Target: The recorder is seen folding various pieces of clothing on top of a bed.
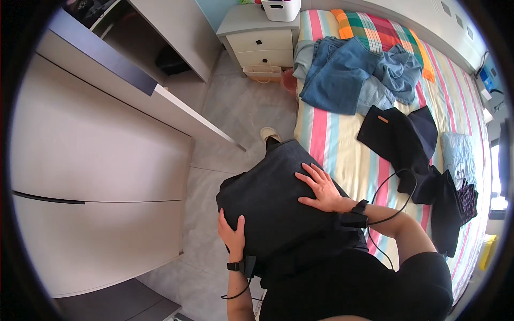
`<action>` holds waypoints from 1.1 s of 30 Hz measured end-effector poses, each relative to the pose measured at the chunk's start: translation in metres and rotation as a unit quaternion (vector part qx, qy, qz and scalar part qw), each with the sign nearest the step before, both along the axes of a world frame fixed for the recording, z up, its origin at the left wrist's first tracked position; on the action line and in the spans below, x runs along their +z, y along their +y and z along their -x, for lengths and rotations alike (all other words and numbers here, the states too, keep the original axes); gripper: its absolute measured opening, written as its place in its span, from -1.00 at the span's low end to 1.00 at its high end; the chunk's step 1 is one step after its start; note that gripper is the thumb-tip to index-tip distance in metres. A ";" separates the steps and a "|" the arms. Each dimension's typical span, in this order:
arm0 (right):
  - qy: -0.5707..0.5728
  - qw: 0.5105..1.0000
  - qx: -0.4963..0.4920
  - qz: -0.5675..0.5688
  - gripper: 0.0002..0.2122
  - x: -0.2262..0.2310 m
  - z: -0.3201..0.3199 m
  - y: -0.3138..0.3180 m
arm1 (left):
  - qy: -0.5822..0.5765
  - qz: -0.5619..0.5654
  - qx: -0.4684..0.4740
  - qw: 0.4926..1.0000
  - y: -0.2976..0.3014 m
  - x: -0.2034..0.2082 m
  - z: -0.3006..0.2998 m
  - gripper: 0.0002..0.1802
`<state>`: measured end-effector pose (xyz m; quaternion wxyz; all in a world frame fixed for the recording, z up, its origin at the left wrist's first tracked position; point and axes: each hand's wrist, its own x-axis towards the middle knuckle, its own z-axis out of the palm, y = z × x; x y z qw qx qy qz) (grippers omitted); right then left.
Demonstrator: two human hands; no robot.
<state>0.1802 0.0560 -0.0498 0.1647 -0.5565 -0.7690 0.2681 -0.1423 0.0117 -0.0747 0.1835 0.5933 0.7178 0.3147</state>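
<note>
While the dark cloth (267, 195) lies across the person's lap at the middle of the head view, both hands rest on it. The right hand (321, 193), at 4 o'clock, is palm down with its fingers spread apart on the cloth. The left hand (231, 235), at 7 o'clock, sits at the near-left edge, thumb apart from the fingers; whether it pinches the edge I cannot tell.

For good handling, the left hand would do best as an anchor while the flat right palm presses outward toward 2 o'clock, easing out creases without dragging the whole piece. Light, even pressure seems wise, since a lap gives uneven support. The bed (348, 144) at 3 o'clock would offer a broader surface, though blue jeans (334, 75) between 1 and 2 o'clock and black clothing (393, 131) nearer 3 take up part of it. The right wrist band's (354, 218) cable could snag.
</note>
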 end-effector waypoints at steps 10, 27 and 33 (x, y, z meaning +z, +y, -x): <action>0.014 1.000 0.002 -0.005 -0.36 -0.001 0.002 0.005 | 0.024 -0.007 0.001 1.000 0.004 0.004 0.003 -0.30; 0.014 1.000 0.004 -0.023 -0.37 -0.003 0.000 -0.001 | -0.019 0.004 -0.009 1.000 0.000 -0.004 0.004 -0.30; 0.001 1.000 0.004 -0.017 -0.35 -0.004 -0.004 0.001 | -0.030 0.000 -0.001 1.000 0.003 0.001 -0.002 -0.31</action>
